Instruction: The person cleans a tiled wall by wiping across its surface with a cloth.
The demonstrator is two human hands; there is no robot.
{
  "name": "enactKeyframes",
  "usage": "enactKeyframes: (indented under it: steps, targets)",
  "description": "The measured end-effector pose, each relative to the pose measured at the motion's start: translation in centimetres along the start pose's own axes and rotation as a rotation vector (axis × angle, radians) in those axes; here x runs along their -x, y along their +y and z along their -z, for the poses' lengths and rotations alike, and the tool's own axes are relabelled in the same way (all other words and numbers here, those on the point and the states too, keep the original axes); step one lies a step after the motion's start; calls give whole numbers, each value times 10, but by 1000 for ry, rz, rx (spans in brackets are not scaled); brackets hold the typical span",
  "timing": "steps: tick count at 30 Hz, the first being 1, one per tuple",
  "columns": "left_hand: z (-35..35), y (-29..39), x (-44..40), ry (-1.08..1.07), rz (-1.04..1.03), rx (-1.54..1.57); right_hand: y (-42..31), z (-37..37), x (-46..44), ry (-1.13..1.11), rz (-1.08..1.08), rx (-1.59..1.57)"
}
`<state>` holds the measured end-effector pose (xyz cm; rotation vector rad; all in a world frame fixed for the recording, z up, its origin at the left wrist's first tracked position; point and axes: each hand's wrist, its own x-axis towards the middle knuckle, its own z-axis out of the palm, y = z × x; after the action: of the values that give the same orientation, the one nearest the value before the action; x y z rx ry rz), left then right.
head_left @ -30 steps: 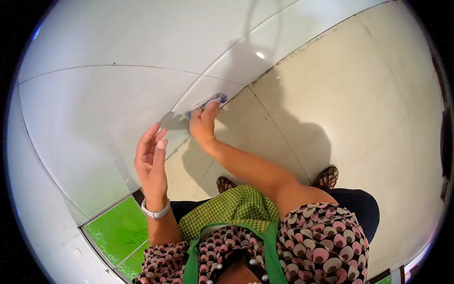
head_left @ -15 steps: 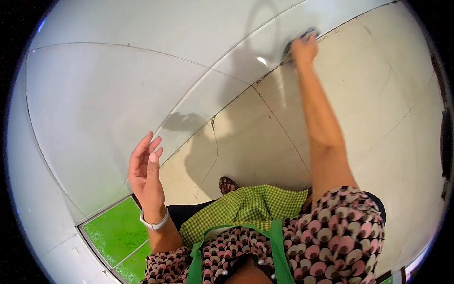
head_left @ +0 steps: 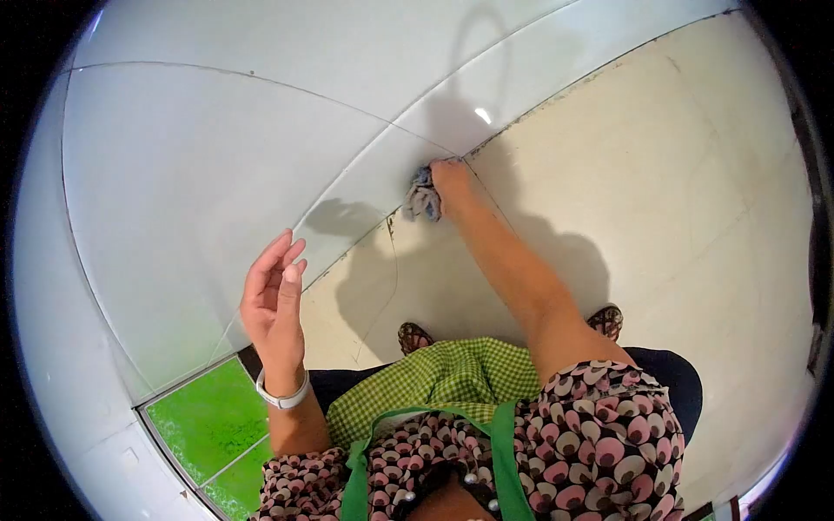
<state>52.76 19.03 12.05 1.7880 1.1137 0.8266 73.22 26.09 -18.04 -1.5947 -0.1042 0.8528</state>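
A crumpled grey-blue cloth [head_left: 422,196] is gripped in my right hand [head_left: 450,181], low against the white tiled wall [head_left: 373,169] where it meets the cream floor [head_left: 643,200]. The fingers are wrapped over the cloth, and part of it hangs out to the left of the hand. On the other side, my left hand [head_left: 274,300] is raised with nothing in it, its fingers apart and slightly curved. It is nearest to the wall, and its shadow falls there. A pale band circles the left wrist.
Green floor tiles [head_left: 213,412] with a dark border lie at the lower left. Dark grime marks the joint between wall and floor. Two patterned shoes [head_left: 415,338] show beyond the green checked apron [head_left: 443,373]. A dark edge runs along the far right of the floor.
My right hand has swept the cloth from the upper right, down and left along the base of the wall. My left hand has barely moved.
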Motion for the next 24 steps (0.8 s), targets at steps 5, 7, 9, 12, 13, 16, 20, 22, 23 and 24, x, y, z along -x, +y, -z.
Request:
enactKeyframes:
  steps: [5, 7, 9, 12, 13, 16, 20, 22, 23, 24]
  targets:
    - [9, -3, -1, 31, -13, -44, 17, 24, -62, 92, 63, 339]
    - [14, -1, 4, 46, -14, -73, -53, 66, -57, 215, 117, 394]
    - [19, 4, 13, 64, -33, -75, -73, 101, -100, 443, 300, 377]
    - [21, 11, 17, 97, -52, -19, -130, 159, -128, 516, 415, 252]
    - [21, 11, 16, 92, -53, -15, -136, 166, -131, 521, 415, 253]
    - [19, 13, 12, 89, -64, -33, -118, 181, -160, 368, 214, 22]
    - [10, 14, 11, 41, -54, -40, -43, 135, -148, 172, 60, 5]
    - [7, 16, 11, 27, -62, -15, -38, 94, -95, 63, 7, 125]
    - [7, 17, 11, 27, -62, -17, -53, 74, -52, -39, -64, 126]
    - [8, 18, 11, 22, -64, -15, -33, 55, -31, -139, 87, 242]
